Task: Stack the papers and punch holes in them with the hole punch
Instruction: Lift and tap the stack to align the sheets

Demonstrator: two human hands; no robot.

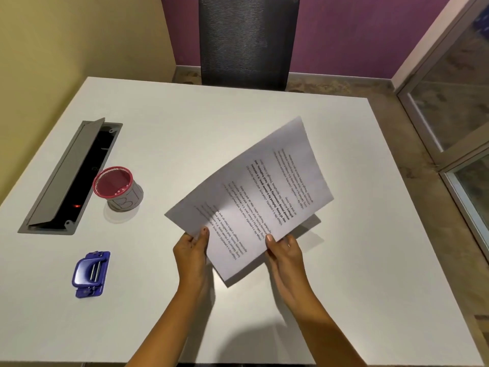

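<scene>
A stack of printed white papers (pixel 254 197) is lifted off the white table (pixel 344 274), tilted with its far end raised toward the right. My left hand (pixel 191 250) pinches the stack's near left corner, thumb on top. My right hand (pixel 284 251) grips the near edge further right, thumb on the printed face. The blue hole punch (pixel 91 272) lies on the table well to the left of both hands, untouched.
A pink mesh pen cup (pixel 116 188) stands left of centre. Beside it a grey cable hatch (pixel 71 176) is set in the table with its lid up. A dark mesh chair back (pixel 247 41) stands beyond the far edge. Glass panels (pixel 455 107) are on the right.
</scene>
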